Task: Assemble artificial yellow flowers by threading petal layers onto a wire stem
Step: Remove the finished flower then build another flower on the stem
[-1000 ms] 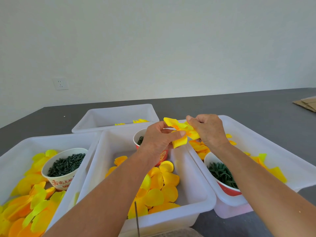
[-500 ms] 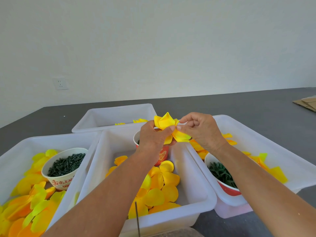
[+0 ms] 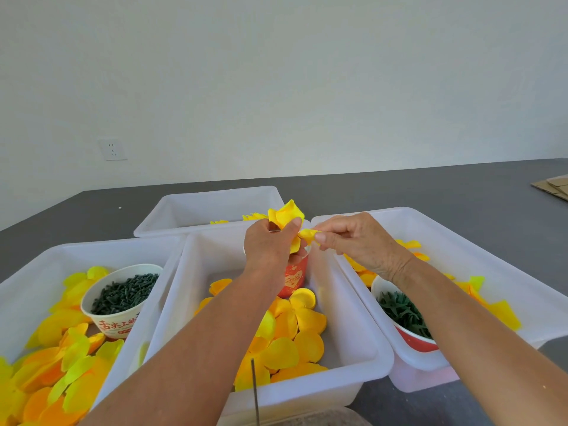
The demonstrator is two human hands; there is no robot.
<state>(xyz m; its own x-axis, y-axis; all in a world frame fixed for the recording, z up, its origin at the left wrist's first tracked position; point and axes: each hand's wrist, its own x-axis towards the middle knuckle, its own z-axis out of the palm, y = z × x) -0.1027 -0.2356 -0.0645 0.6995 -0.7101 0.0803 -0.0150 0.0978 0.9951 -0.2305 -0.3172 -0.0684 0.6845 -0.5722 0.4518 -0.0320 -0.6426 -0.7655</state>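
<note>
1. The left hand (image 3: pixel 270 244) is curled round a yellow flower (image 3: pixel 287 218), thumb pressed to its side, holding it above the far end of the middle bin (image 3: pixel 362 364).
2. The right hand (image 3: pixel 353 241) pinches one petal (image 3: pixel 307 234) of that flower between thumb and forefinger, just beside the left thumb.
3. The middle bin is white plastic and holds a heap of loose yellow and orange petals (image 3: pixel 292 336), with a red cup (image 3: pixel 293 278) at its far end, partly hidden by the left hand; its contents cannot be seen.
4. The left bin (image 3: pixel 27 272) holds more yellow, orange and greenish petals and a white cup (image 3: pixel 120 298) full of small dark green pieces.
5. The right bin (image 3: pixel 461 241) holds scattered yellow petals and a red bowl (image 3: pixel 408 330) of dark green spiky pieces, partly covered by the right forearm.
6. The far bin (image 3: pixel 215 201) shows only a few yellow bits along its near edge.
7. A thin dark wire (image 3: pixel 255 392) stands upright at the near rim of the middle bin.
8. All the bins sit on a grey table (image 3: pixel 430 189), with cardboard (image 3: pixel 553 187) at its far right edge.
</note>
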